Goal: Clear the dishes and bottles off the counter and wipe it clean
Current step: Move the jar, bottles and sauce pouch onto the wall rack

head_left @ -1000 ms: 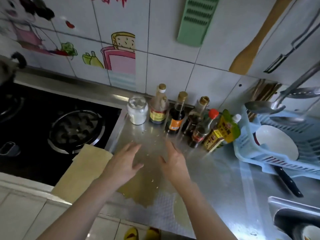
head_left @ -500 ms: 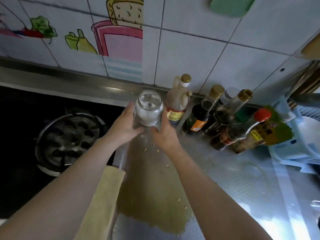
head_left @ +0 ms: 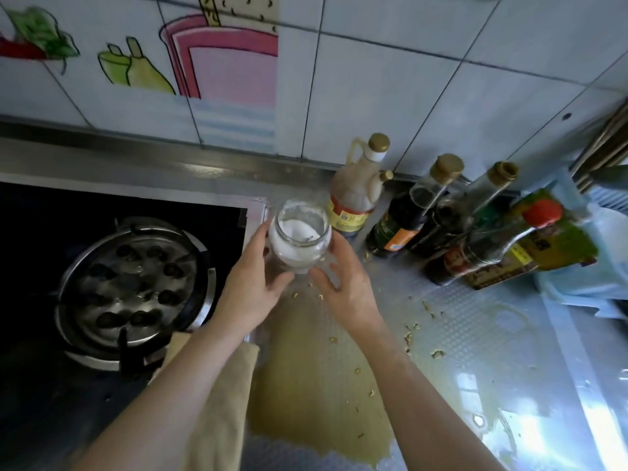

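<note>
A round glass jar [head_left: 299,246] with white powder in it is held just above the steel counter [head_left: 475,334], by the stove's edge. My left hand [head_left: 251,294] grips its left side and my right hand [head_left: 350,283] cups its right side with loosely spread fingers. Behind and to the right, along the wall, stand a pale vinegar bottle [head_left: 353,198], two dark sauce bottles [head_left: 401,226] [head_left: 452,215], a red-capped bottle [head_left: 492,246] and a green-yellow pouch [head_left: 550,239]. A yellow-brown spill [head_left: 312,385] with scattered crumbs covers the counter under my arms.
A black gas stove with a round burner [head_left: 136,283] lies to the left. A beige cloth [head_left: 221,419] rests across the stove's front right edge, under my left arm. A blue dish rack [head_left: 577,287] stands at the far right. Tiled wall rises behind.
Both hands went forward from the spill to the jar and closed around it. The jar has come off its spot by the wall toward me, and my view has moved in.
</note>
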